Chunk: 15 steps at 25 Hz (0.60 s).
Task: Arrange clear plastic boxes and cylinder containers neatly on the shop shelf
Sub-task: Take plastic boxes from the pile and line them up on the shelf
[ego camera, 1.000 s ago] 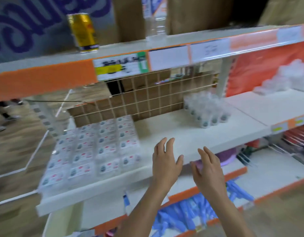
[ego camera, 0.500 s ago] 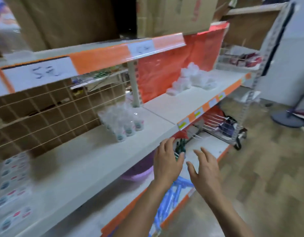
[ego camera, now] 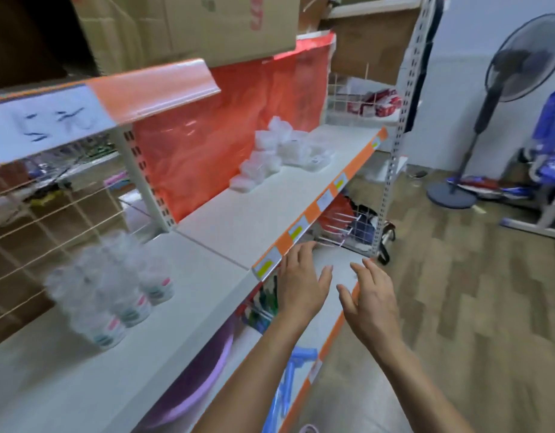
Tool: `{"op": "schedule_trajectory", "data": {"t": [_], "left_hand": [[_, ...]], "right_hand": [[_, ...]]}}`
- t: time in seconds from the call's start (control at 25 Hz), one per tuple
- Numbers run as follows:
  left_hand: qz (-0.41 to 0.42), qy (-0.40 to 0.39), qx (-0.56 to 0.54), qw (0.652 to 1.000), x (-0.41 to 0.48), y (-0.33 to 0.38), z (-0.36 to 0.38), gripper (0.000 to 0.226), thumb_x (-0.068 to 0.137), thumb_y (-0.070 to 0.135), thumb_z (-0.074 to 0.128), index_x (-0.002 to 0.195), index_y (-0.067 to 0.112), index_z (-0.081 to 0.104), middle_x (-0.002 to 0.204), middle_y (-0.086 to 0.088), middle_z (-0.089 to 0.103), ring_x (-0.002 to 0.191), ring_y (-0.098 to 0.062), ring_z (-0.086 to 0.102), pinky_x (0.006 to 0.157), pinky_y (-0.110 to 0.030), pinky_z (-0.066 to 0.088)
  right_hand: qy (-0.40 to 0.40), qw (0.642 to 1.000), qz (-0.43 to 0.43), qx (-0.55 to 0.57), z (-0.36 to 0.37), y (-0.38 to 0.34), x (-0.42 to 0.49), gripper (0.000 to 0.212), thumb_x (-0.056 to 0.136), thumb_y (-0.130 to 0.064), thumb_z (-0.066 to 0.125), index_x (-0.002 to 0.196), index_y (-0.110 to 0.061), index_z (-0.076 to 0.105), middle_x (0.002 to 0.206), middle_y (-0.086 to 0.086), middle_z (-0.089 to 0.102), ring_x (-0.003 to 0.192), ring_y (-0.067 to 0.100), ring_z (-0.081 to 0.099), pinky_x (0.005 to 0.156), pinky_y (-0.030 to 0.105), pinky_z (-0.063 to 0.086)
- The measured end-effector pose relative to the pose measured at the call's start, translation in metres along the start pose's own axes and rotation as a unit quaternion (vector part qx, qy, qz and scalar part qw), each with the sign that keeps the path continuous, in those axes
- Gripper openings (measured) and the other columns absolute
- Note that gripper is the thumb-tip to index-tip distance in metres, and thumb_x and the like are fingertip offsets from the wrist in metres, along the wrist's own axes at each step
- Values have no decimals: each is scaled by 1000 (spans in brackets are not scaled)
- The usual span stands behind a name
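Head view has swung to the right over the last second. The long white shop shelf with the orange price strip (ego camera: pixel 238 214) now runs diagonally through the frame, and its right-hand bay, backed by a red plastic sheet (ego camera: pixel 226 129), has come to the middle. The neat grid of labelled flat boxes seen at the left a second ago has passed out of frame.

The loose heap of clear plastic boxes (ego camera: pixel 285 148), earlier a blur at the far right edge, now lies in plain sight at the back of that right bay. The boxes are tumbled against the sheet rather than lined up. The cluster of clear cylinder containers with labelled bases (ego camera: pixel 113 295) has slid to the lower left and stands on the neighbouring bay, well apart from the heap.

The left hand (ego camera: pixel 301 285) and right hand (ego camera: pixel 373 301) stay empty in front of the shelf edge. The grip of each is apart, fingers spread and holding nothing.

This reads as a turn towards the untidy heap, which is probably the next thing to arrange. It is still out of reach.
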State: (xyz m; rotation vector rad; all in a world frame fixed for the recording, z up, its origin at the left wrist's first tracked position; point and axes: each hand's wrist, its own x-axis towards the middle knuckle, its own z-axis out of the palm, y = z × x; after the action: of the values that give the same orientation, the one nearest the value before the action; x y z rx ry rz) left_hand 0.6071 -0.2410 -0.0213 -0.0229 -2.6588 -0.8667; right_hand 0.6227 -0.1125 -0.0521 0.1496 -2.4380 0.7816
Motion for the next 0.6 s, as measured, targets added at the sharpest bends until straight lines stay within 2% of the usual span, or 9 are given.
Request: {"op": "schedule_trajectory", "data": {"t": [0.12,0.28,0.6], "left_hand": [[15,-10,-1,1000,61,-1,25,47,88,36,57,128,13,49,126,-5,52,118,-24,45,100,-34,35],[27,4,5,1000,136,-3,47,45,86,36,61,124,13,52,121,-5,55,112,-27,48,93,-37,39],[14,-7,14,1000,229,-23,87,51,87,33,61,132,12,48,130,-6,51,119,-26,45,96,-36,37]], "right_hand": [[-18,1000,20,0,21,20,53,44,73,-13,77,111,3,60,120,25,57,112,42,53,96,48,41],[-15,999,33,5,51,39,115,45,74,-12,75,114,2,59,124,23,55,116,41,50,98,48,39],[-46,997,65,15,106,76,199,47,80,-18,70,121,-1,55,133,19,49,125,37,42,104,45,33]]}}
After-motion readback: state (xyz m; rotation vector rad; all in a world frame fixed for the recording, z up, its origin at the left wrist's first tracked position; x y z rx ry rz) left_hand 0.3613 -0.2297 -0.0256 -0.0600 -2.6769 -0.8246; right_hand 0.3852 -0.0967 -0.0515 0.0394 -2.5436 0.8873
